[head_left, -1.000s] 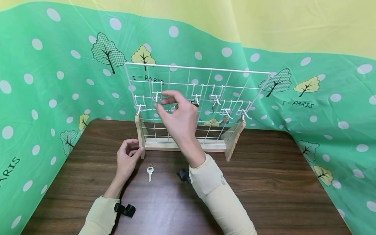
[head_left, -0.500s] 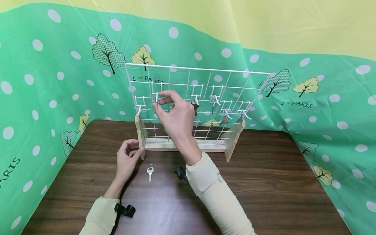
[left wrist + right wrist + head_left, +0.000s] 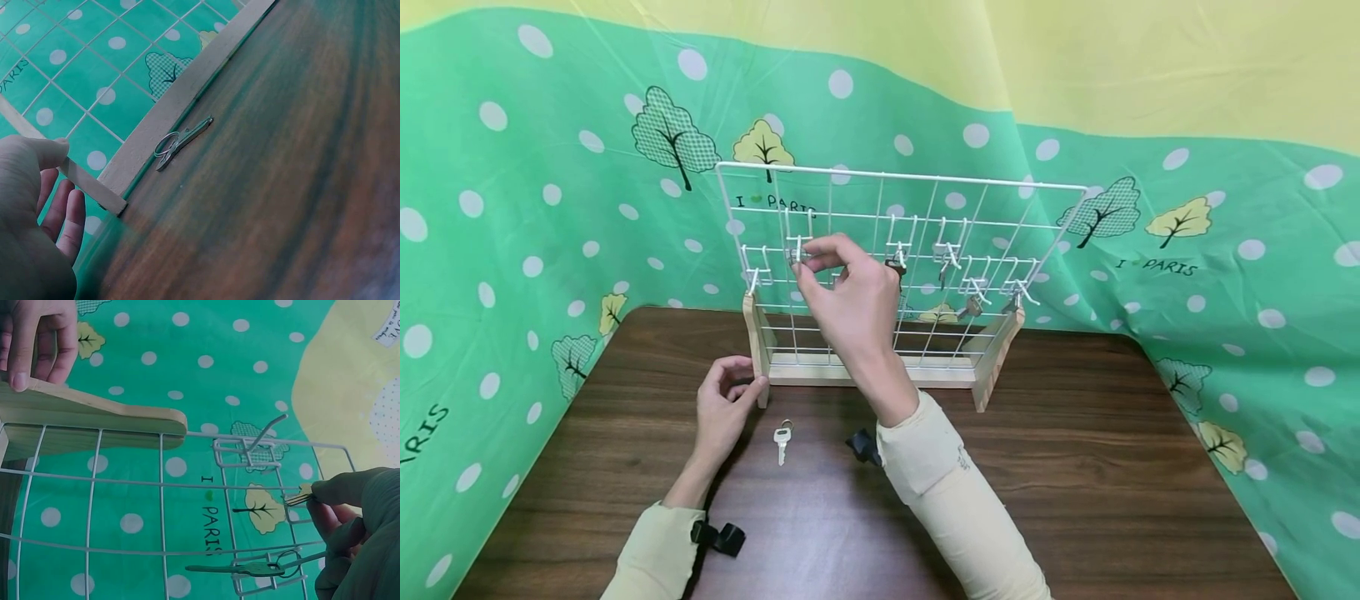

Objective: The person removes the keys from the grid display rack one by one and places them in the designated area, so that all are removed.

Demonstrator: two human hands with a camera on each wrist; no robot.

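Note:
My right hand [image 3: 853, 304] is raised to the upper left hook [image 3: 798, 250] of a white wire grid rack [image 3: 910, 175]. Its thumb and forefinger pinch a small metal piece [image 3: 299, 499], mostly hidden by the fingertips; its kind is unclear. A key [image 3: 250, 569] hangs by its ring from a nearby hook in the right wrist view. My left hand [image 3: 724, 408] holds the rack's left wooden side panel [image 3: 757, 350], thumb on its front edge. On the table in front of the rack lies a silver key [image 3: 782, 446] with a ring.
To the right, several hooks carry hanging items, among them a dark brown piece [image 3: 895, 268] and a metal key [image 3: 973, 306]. A bare hook [image 3: 756, 279] sits at the lower left. Brown wooden tabletop [image 3: 1112, 467] lies around the rack, with a green patterned curtain [image 3: 1225, 333] behind.
My right hand has shifted slightly left, bringing its fingertips closer to the upper left hook. My left hand and the key on the table stay where they were.

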